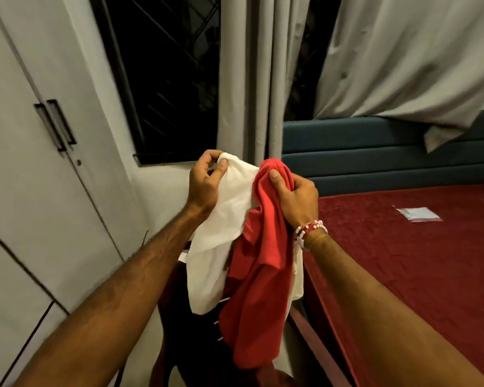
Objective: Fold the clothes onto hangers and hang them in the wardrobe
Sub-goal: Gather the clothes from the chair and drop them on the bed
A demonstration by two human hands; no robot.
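Clothes (252,247) between curled fingers (275,178)

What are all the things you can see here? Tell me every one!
white garment: one, white, held up in the middle
red garment: one, red, hanging beside the white one
wardrobe: one, white, left, doors closed
handles: two, dark, on the wardrobe doors
window: one, dark, behind
curtains: grey, middle and top right
bed cover: one, dark red, right
headboard: one, blue, behind the bed
packet: one, clear, on the bed cover
bracelet: red-and-white beads, right wrist
left hand: pinches the white garment
right hand: grips the red garment
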